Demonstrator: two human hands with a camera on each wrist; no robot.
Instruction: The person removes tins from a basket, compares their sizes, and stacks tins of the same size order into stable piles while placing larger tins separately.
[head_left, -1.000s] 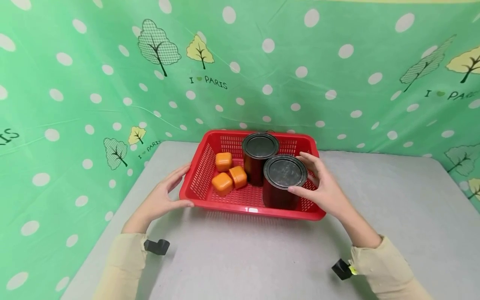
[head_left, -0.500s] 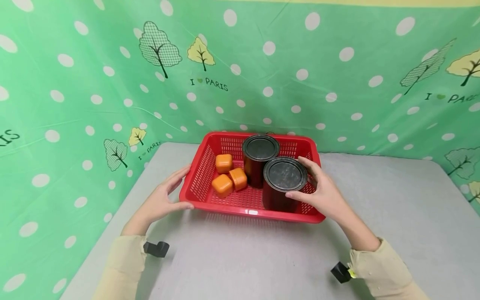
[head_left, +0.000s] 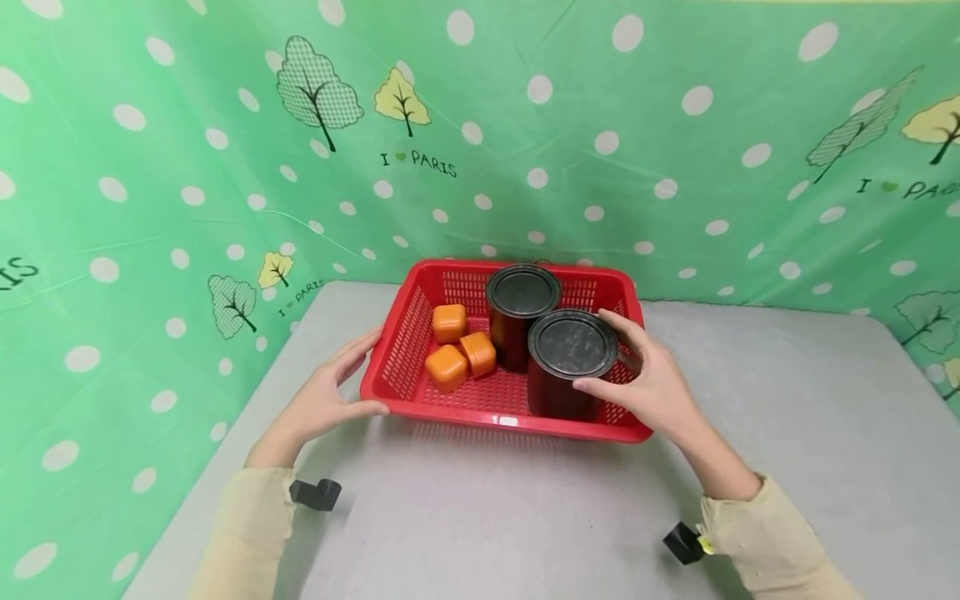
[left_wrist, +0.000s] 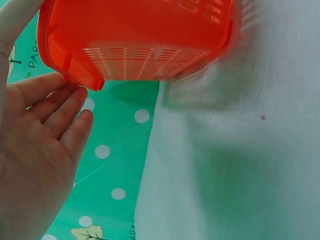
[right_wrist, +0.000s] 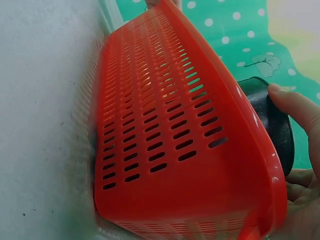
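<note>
A red plastic basket (head_left: 450, 408) with slotted walls stands on the table. My left hand (head_left: 322, 396) holds its left front corner, thumb at the front rim and fingers at the left side. In the left wrist view the fingertips (left_wrist: 80, 97) touch the rim from outside. Inside the basket on the right, my right hand (head_left: 652, 383) grips the nearer dark can (head_left: 564, 396), thumb in front and fingers at its far right side. In the right wrist view the thumb meets the black lid edge (right_wrist: 272, 120). The lower part of this can is hidden by the basket wall.
Behind the gripped can, a second dark lidded can (head_left: 513, 333) stands in the basket. Several small orange rounded boxes (head_left: 447, 367) lie at the left inside. A green dotted cloth (head_left: 480, 150) hangs behind the grey table (head_left: 465, 517) and along its left side.
</note>
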